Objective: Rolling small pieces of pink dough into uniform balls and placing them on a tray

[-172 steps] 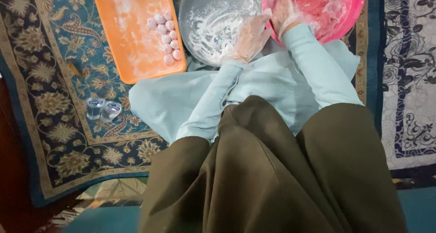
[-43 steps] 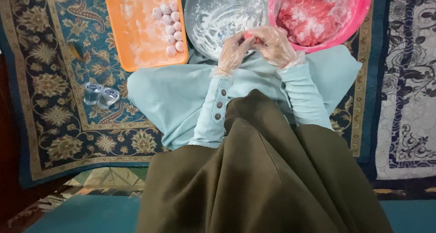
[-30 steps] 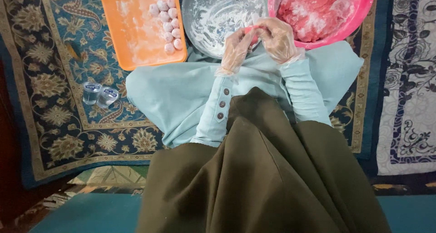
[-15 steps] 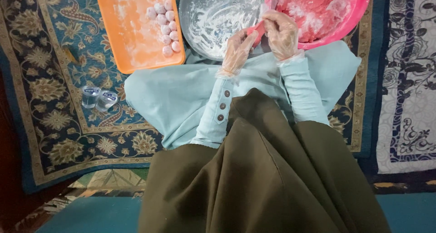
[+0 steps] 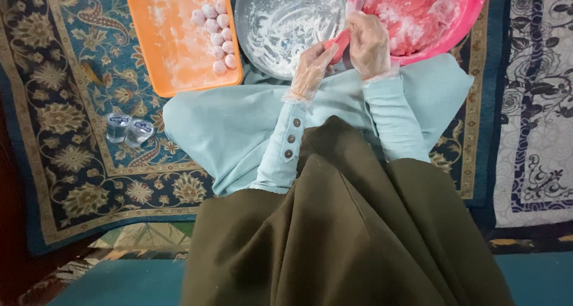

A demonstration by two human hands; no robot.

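Observation:
My left hand and my right hand, both in thin clear gloves, meet over my lap and press a small piece of red dough between them. Just beyond them sits a metal bowl dusted with white flour. To its right a pink bowl holds a mass of red dough. An orange tray at the left carries several floured dough balls in a row along its right edge.
Two small sealed clear water cups stand on the patterned blue rug to my left. My light blue garment and olive headscarf fill the lower view. A second floral rug lies at the right.
My right hand left the pink bowl with a piece of red dough, and both hands have come together in front of the metal bowl, working the piece.

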